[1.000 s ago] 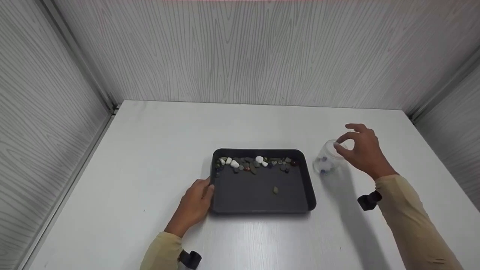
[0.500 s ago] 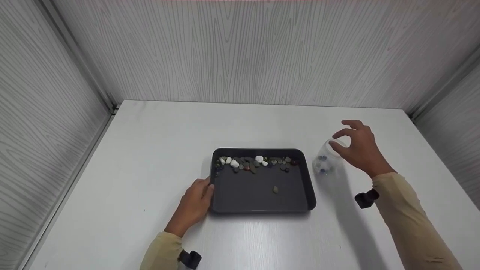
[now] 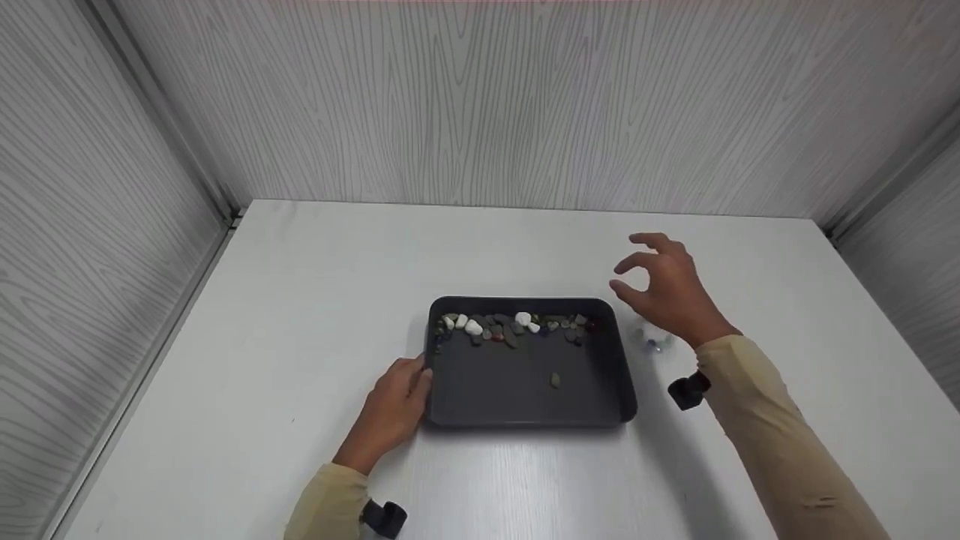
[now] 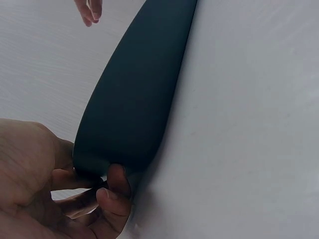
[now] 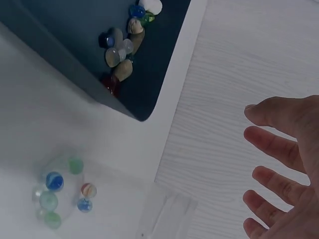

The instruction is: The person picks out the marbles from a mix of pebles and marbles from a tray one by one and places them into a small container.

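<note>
A dark rectangular tray lies on the white table, with small stones and glass beads along its far side. One greenish stone sits apart on the tray's floor. My left hand grips the tray's left edge; the left wrist view shows its fingers curled at the tray's corner. To the right of the tray stands a clear container holding several marbles, partly hidden in the head view by my right hand. That hand is raised, thumb and fingers spread apart with nothing between them.
White stones and grey stones cluster at the tray's far wall. A red bead lies in its far right corner. Wood-grained panels enclose the table at the back and sides.
My right hand has moved left from over the clear container toward the tray's far right corner, its thumb and finger spreading wider. My left hand keeps its hold on the tray.
</note>
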`<state>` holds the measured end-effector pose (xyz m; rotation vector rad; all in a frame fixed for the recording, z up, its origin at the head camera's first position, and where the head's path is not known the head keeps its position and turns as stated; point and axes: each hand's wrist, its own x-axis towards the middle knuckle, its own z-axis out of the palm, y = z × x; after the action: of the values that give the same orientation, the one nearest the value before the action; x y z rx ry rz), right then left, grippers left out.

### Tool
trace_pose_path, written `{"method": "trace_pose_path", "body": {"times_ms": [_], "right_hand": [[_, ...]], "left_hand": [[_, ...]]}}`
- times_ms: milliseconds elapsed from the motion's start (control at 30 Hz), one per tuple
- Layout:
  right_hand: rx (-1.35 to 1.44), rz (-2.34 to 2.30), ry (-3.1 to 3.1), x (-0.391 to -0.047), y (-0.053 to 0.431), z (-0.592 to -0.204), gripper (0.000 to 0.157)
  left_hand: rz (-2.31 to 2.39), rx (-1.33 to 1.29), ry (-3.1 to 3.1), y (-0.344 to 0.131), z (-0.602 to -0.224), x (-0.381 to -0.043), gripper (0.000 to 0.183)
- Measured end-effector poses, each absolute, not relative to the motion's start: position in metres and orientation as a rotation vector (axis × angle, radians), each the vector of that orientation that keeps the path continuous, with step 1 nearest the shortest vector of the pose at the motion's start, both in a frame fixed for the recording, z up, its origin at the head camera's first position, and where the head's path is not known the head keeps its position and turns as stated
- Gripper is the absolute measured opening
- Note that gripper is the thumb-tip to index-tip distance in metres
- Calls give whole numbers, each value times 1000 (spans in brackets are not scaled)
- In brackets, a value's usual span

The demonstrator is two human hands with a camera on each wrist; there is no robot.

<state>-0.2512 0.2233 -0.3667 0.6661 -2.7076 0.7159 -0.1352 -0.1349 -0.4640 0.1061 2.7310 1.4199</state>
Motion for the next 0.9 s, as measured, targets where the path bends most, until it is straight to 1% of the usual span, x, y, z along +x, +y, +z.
{"method": "trace_pose_path", "body": {"times_ms": [333,633,900], "right_hand": [[773,616,-2751,-254,186,-390,16],[863,532,-2790,-257,166,-413,15],[936,497,-2801,-259,159,-424,9]], "left_hand": [[1421,97,2731,-135,-464,-135,42],[1434,105,2724,-135,-464,-136,43],[1428,120,2737,-136,-464,-135,43]]}}
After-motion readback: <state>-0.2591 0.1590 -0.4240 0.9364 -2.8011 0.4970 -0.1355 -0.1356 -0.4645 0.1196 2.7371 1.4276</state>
